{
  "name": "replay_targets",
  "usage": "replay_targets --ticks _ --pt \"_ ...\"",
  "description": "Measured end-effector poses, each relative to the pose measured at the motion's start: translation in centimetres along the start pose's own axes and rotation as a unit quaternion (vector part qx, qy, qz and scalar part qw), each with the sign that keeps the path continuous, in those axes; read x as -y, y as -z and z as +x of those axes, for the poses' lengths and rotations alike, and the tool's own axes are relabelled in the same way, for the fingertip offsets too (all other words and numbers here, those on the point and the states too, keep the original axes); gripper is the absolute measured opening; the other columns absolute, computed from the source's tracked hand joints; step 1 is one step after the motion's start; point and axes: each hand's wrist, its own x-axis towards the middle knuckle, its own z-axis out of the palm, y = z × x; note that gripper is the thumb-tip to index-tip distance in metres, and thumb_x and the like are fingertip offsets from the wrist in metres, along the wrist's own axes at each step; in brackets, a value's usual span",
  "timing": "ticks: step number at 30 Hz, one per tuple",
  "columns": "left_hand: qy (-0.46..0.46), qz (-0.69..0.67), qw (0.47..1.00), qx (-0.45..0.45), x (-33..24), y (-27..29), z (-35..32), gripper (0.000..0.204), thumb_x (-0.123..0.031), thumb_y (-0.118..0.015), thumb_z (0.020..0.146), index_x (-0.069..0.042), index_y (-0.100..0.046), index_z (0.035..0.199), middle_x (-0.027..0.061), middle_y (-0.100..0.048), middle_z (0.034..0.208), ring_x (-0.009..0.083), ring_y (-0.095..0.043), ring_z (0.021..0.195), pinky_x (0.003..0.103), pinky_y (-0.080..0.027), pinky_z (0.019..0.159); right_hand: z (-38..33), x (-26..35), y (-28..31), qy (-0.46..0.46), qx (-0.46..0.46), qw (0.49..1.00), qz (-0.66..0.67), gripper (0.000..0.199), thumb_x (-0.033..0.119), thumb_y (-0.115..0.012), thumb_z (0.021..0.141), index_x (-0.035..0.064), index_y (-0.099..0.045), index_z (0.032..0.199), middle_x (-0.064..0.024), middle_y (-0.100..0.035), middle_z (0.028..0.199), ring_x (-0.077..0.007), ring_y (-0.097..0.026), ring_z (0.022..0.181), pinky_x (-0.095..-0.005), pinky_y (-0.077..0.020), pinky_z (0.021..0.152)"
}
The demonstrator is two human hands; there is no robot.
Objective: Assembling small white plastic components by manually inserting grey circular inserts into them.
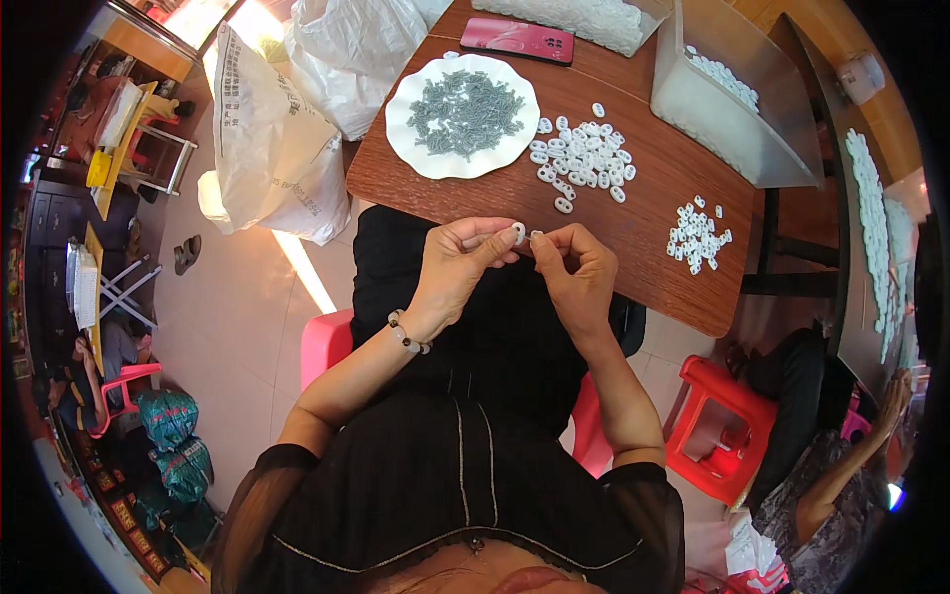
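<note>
Over my lap, just off the near edge of the brown table (653,262), my two hands meet. My left hand (453,267) pinches a small white oval piece (519,232) between thumb and finger. Closed in a pinch beside it, my right hand (582,277) grips a tiny whitish piece (535,235), mostly covered by the fingertips. On the table, a pile of white oval two-holed pieces (591,150) lies beyond the right hand. Smaller white pieces (697,238) are scattered farther right. A white scalloped plate (398,124) holds many small grey pins (463,111).
A pink phone (517,41) lies at the table's far edge. A translucent bin (698,129) with white pieces stands at the far right. White sacks (272,139) stand left of the table. A red stool (720,431) is at the right, near another person's arm (841,485).
</note>
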Motion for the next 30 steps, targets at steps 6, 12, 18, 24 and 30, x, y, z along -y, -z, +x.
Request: replay_targets --ticks 6,12,18,24,30 --pt "-0.003 0.011 1.000 0.014 0.1 -0.4 0.0 0.021 -0.012 -0.070 0.088 0.003 -0.069 0.103 0.0070 -0.071 0.089 0.0086 -0.064 0.072 0.020 -0.051 0.067 0.0 -0.3 0.0 -0.015 0.003 1.000 0.012 0.017 0.011 -0.070 0.085 -0.0012 -0.064 0.075 -0.0047 -0.065 0.068 -0.0062 -0.057 0.061 -0.0227 -0.0452 0.056" --pt "0.020 -0.005 1.000 0.013 -0.2 0.0 0.0 0.022 -0.014 -0.070 0.089 0.002 -0.069 0.104 0.0064 -0.071 0.090 0.0078 -0.064 0.073 0.020 -0.051 0.067 0.2 -0.3 -0.1 -0.026 0.038 0.997 0.058 0.016 0.012 -0.070 0.086 -0.0003 -0.065 0.078 -0.0022 -0.064 0.069 -0.0048 -0.056 0.062 -0.0210 -0.0446 0.057" --pt "0.060 -0.039 0.996 0.049 -1.0 1.0 0.6 0.022 -0.014 -0.068 0.089 0.000 -0.069 0.106 0.0059 -0.071 0.092 0.0077 -0.064 0.074 0.020 -0.053 0.069 0.6 -0.5 0.7 -0.066 0.115 0.982 0.133 0.014 0.015 -0.073 0.086 0.0023 -0.066 0.085 0.0016 -0.063 0.073 -0.0032 -0.056 0.066 -0.0180 -0.0429 0.061" --pt "0.081 -0.033 0.988 0.124 -2.1 1.8 1.6 0.021 -0.014 -0.068 0.089 0.000 -0.070 0.104 0.0065 -0.071 0.092 0.0084 -0.064 0.075 0.021 -0.053 0.069 0.7 0.0 0.4 -0.032 0.116 0.972 0.199 0.025 0.014 -0.074 0.085 0.0030 -0.065 0.105 0.0030 -0.060 0.086 -0.0026 -0.052 0.075 -0.0171 -0.0404 0.066" --pt "0.096 -0.021 0.982 0.159 -2.7 1.9 2.0 0.021 -0.016 -0.069 0.088 0.000 -0.070 0.101 0.0062 -0.071 0.088 0.0090 -0.064 0.074 0.021 -0.053 0.067 1.0 -0.8 1.0 0.041 0.160 0.976 0.140 0.038 0.015 -0.074 0.085 0.0040 -0.064 0.120 0.0028 -0.053 0.091 -0.0047 -0.046 0.076 -0.0182 -0.0381 0.068"
